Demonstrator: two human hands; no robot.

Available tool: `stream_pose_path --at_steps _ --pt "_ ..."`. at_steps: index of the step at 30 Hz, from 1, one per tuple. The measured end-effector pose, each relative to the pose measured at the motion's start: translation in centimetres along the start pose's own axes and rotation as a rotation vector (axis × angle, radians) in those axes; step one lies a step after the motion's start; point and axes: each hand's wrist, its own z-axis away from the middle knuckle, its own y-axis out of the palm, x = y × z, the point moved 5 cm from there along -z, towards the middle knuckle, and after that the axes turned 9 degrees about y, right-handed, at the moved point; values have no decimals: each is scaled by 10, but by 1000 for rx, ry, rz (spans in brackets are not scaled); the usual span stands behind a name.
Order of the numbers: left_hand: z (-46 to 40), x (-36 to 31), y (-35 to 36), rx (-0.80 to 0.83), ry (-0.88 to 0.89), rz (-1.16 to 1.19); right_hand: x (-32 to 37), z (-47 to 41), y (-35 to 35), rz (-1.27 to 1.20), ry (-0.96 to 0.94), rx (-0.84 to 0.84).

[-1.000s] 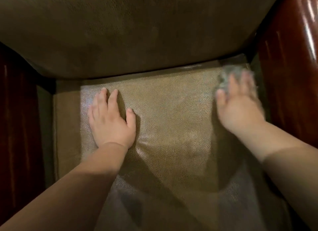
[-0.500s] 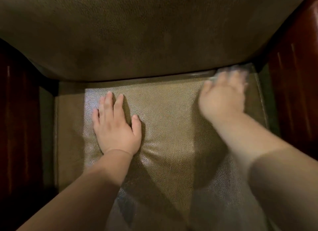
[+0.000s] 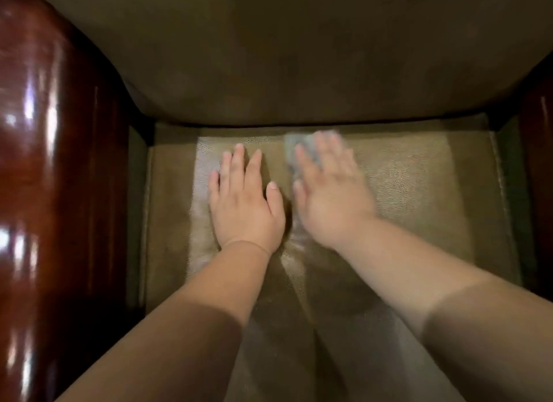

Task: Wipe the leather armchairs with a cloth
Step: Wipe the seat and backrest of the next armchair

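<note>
Grip first: our right hand [image 3: 330, 198] has its fingers stretched out flat on top of the cloth [image 3: 294, 150], pressing it down onto the seat cushion [image 3: 419, 192] rather than curling round it. The hand is pretty motion-blurred, so we can't say much about the thumb. The cloth is a pale grey patch, mostly hidden — just a bit pokes out past the fingertips and along the inner edge of the hand, near the back of the seat where the cushion meets the backrest [image 3: 299, 57].

Our left hand [image 3: 245, 201] lies just beside it, palm down, fingers straight and slightly spread, holding nothing and resting flat on the leather. The two hands sit side by side in the middle of the seat, close but not touching as far as we can tell.

The leather is an olive-brown with a pebbly grain, and it catches a shine around the left hand. On the left of the picture there's a glossy dark-red wooden armrest [image 3: 51, 162] with bright reflections — a sliver of the other armrest [image 3: 538, 138] shows on the right edge.
</note>
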Motion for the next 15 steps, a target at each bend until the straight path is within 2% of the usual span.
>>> stream_pose_path --at_steps 1,2,3,4,7,10,11,12,15 --pt "0 0 -4 26 -4 37 9 9 4 24 -140 51" --pt "-1 2 -9 54 -3 85 3 10 2 47 -199 72" --pt "-4 6 -16 91 11 126 -13 6 -3 59 -177 59" --pt "-6 14 -23 136 46 130 -37 0 -9 62 -79 27" --pt "-5 54 -46 186 152 -54 -110 -8 -27 16 325 -80" --pt "9 93 -49 168 19 -29 -93 -9 -29 -76 573 -94" --pt "14 96 -46 131 -23 -1 -65 -11 -26 -80 557 -80" --pt "17 98 -45 81 -67 17 -29 -13 -22 -61 453 -73" --pt "24 106 -45 -6 -191 47 71 5 8 54 -138 29"
